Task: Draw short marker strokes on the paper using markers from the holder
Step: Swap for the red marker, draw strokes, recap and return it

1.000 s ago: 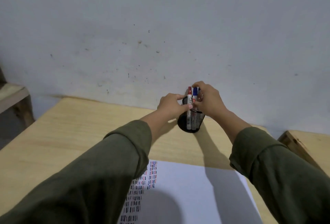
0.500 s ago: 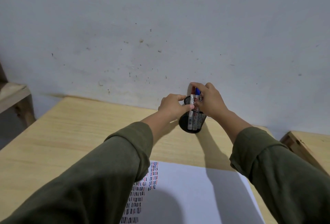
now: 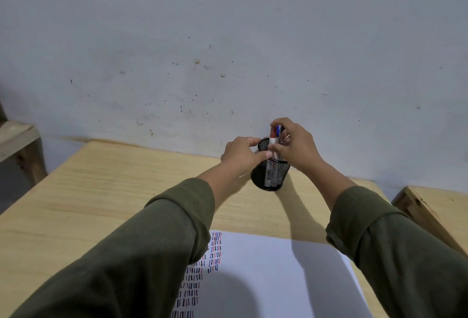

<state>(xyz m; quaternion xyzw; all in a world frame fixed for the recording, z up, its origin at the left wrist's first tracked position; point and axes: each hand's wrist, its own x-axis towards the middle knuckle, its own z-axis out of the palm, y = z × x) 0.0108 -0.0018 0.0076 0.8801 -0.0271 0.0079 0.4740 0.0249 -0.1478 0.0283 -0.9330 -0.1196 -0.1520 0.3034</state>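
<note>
Several rows of short red, blue and black strokes [image 3: 200, 277] already filled the left part of the paper [image 3: 273, 279] at the bottom of the frame, partly hidden by the left sleeve [image 3: 141, 249]; the wide white area to their right was unmarked, so I judged the task well begun but far from finished. Both olive-sleeved arms reached up the frame across the wooden table [image 3: 88, 191] to the black mesh holder [image 3: 270, 174], which stood right of centre, close to the grey wall [image 3: 228, 39]. The left hand [image 3: 240, 154] curled around the holder's rim, thumb pressed against its side, steadying it. The right hand [image 3: 296, 145] had its fingertips pinched around the tops of the markers standing in the holder: a red-capped marker [image 3: 272, 136] and a blue-capped marker [image 3: 279, 130] showed between the fingers. Which one was being gripped I could not tell. No marker was out yet, so picking one and stroking remained.
</note>
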